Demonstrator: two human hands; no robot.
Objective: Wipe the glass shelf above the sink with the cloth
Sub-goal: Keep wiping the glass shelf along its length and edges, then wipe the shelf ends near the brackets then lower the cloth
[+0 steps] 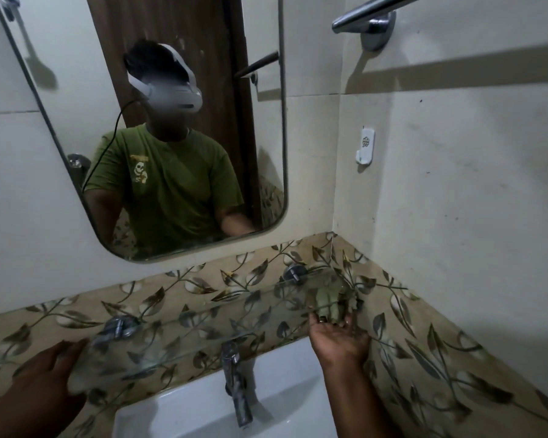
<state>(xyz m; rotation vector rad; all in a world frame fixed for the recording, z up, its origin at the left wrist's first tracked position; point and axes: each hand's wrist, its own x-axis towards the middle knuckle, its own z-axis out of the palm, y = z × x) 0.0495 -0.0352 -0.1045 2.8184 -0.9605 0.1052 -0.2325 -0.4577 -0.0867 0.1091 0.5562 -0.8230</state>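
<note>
The clear glass shelf (203, 314) spans the leaf-patterned tiles above the white sink (285, 390). The right hand (337, 339) reaches under its far end, fingers curled around a greenish cloth (328, 300), while the spread left hand (49, 371) seemingly steadies the near end.

The right hand's fingers (325, 300) blur behind the glass shelf (184, 336), its grip on the cloth (345, 295) unclear; the sink (282, 374) runs off the bottom edge.
</note>
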